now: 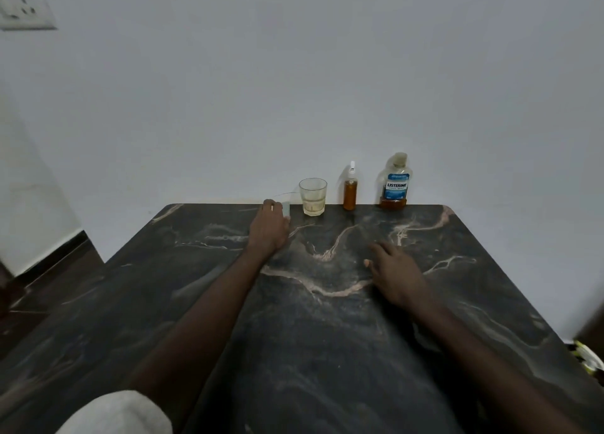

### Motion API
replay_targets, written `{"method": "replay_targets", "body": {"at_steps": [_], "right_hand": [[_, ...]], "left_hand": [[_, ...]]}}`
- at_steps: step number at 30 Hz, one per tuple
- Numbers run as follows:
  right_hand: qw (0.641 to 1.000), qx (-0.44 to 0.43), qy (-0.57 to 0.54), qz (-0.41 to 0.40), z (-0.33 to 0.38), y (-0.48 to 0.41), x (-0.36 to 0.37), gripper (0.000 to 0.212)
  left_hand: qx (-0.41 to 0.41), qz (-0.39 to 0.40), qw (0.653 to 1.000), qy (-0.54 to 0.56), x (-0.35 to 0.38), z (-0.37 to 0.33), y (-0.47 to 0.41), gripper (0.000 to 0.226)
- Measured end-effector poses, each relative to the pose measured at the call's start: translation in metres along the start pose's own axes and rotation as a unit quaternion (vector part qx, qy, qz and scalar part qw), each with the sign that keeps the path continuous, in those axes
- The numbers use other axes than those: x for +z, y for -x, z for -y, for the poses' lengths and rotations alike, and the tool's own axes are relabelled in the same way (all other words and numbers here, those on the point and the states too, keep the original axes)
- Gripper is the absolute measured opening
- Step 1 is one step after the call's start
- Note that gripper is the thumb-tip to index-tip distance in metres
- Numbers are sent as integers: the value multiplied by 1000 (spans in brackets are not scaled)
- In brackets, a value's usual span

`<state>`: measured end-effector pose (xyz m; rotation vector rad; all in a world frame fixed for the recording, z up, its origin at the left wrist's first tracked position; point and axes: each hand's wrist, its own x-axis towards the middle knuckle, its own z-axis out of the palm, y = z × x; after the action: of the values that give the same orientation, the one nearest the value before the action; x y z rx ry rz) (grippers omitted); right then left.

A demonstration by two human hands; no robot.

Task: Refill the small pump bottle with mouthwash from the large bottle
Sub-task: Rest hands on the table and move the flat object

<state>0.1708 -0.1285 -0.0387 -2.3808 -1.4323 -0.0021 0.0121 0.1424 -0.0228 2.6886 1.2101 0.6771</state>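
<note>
The small pump bottle (349, 193), full of amber liquid with a white nozzle on top, stands at the table's far edge. To its right stands the large Listerine mouthwash bottle (394, 185), upright, with only a little amber liquid at its bottom. My left hand (269, 227) reaches to the far edge, left of the glass, and pinches a small pale cap-like piece (286, 208). My right hand (392, 270) rests on the table nearer to me with its fingers spread, holding nothing, well short of both bottles.
A clear glass (312, 196) with a little pale liquid stands between my left hand and the pump bottle. The dark marble table (327, 352) meets a white wall at its far edge. A wall socket (23, 8) is at the upper left.
</note>
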Motion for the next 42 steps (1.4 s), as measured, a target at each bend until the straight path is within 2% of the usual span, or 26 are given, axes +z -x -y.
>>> {"method": "replay_targets", "body": {"at_steps": [4,7,13,16,20,22,26,30,38,42], "right_hand": [[998,31,54,-17,12,31,3,58],[997,47,65,0,13,45,1,59],[998,38,44,15,10,58,19,57],[999,43,17,14,7,56,26,58],[999,46,11,9,5,56,28,57],[999,45,11,2,4,57,28,56],[999,44,9,-6,4,57,28,54],[999,44,7,-14,5,60,28,51],[999,31,20,-22,10,62,23,47],[999,26,21,-24,13,66,19,44]], "left_hand": [[-6,83,997,0,9,12,1,66],[-5,134,991,-24,17,17,-6,76],[-14,164,986,-35,29,18,-27,81],[-20,169,984,-55,35,21,-38,74],[10,138,986,-97,41,25,-38,43],[22,130,984,-117,35,24,-37,35],[28,142,976,-164,18,19,-26,32],[74,137,966,-209,7,5,12,29],[119,138,967,-176,-12,-7,92,29],[145,130,957,-214,-27,-32,129,29]]}}
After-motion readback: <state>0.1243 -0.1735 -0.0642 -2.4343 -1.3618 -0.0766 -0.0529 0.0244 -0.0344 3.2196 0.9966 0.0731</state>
